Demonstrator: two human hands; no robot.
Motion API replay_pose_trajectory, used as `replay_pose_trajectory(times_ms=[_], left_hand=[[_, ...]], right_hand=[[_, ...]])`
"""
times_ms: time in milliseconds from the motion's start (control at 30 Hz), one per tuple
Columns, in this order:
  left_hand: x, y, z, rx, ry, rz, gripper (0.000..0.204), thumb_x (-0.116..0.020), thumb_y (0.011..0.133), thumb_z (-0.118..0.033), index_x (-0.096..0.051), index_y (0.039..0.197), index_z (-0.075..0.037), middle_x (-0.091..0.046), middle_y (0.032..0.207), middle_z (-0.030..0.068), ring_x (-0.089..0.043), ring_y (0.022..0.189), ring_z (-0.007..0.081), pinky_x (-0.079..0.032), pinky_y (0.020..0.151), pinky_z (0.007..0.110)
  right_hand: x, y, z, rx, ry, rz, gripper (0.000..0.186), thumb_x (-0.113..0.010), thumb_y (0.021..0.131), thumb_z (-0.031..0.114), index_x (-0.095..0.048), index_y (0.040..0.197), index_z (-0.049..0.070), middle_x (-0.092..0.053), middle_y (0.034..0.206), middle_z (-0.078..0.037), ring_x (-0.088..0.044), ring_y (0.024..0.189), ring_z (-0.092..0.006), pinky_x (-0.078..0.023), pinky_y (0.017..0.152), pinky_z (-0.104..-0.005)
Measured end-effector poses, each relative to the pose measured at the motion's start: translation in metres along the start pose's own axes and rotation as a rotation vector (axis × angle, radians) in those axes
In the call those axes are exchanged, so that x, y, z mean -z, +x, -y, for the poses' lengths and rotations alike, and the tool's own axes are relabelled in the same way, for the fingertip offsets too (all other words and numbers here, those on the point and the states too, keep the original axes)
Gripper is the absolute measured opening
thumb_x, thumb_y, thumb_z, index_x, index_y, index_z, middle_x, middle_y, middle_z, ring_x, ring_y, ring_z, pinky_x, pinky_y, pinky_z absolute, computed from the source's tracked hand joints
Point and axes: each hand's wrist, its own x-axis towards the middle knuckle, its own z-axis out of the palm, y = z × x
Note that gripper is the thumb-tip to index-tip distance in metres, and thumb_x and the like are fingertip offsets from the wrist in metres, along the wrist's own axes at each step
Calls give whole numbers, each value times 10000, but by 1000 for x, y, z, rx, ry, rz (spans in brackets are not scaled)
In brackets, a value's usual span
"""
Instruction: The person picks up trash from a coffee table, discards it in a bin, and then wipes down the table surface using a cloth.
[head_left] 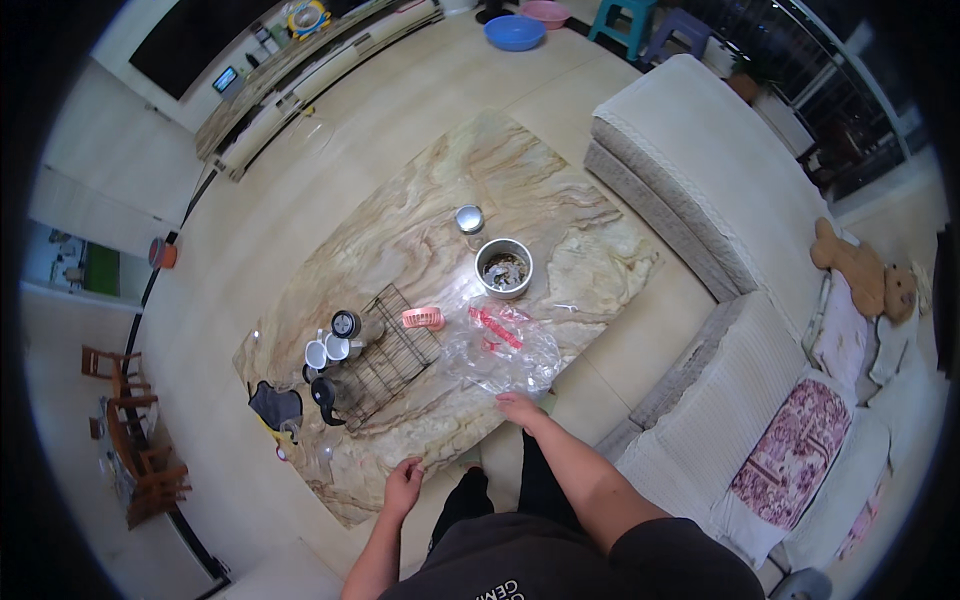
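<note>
A crumpled clear plastic bag (pixel 530 355) with red print lies at the table's near right edge. My right hand (pixel 520 408) is at the bag's near edge, its fingers closed on the plastic. My left hand (pixel 404 484) hovers by the near table edge, empty, with fingers loosely bent and apart. Left of the bag stands a small pink slotted basket (pixel 423 318). Beyond it are a white round pot (pixel 504 284) with dark and pale bits inside and a glass jar with a silver lid (pixel 469 219).
A black wire rack (pixel 395 345) lies on the marble-patterned table (pixel 400 220). Beside it are white mugs (pixel 316 354), a black-lidded jar (pixel 346 324), a dark-handled glass pitcher (pixel 325 395) and a dark cloth item (pixel 275 405). A sofa (pixel 680 380) borders the right.
</note>
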Motion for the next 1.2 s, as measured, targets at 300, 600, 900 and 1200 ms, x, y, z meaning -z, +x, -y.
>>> replay_pose_trajectory(times_ms=[300,600,900,1200], left_hand=[[-40,-30,-18,-94,23,-80,284,-577,884,-184,-587,1097,3,-652,865,82,-606,805,133,-474,741,263],[-45,6,-10,-214,-101,-60,289,-576,861,-207,-598,1077,-16,-645,836,132,-614,747,194,-487,704,313],[-53,23,-35,352,-838,480,617,-520,888,-461,-422,1278,7,-554,1191,150,-517,1113,218,-412,884,330],[-61,42,-3,142,-814,-273,934,-770,699,-363,-224,1375,-22,-279,1399,174,-409,1201,250,-369,956,382]], right_hand=[[9,0,45,-239,-196,69,638,-632,752,330,-475,1259,-24,-442,1319,-207,-461,1186,-288,-385,956,-345],[23,-92,114,135,457,37,562,-616,825,145,-391,1315,-11,-527,1166,-103,-509,1037,-173,-394,876,-278],[-3,-192,140,334,1047,281,397,-559,866,99,-460,1236,-5,-556,1103,-61,-515,1001,-143,-394,847,-273],[5,-247,128,460,1095,314,214,-565,866,107,-535,1063,30,-592,953,-88,-568,905,-200,-434,858,-327]])
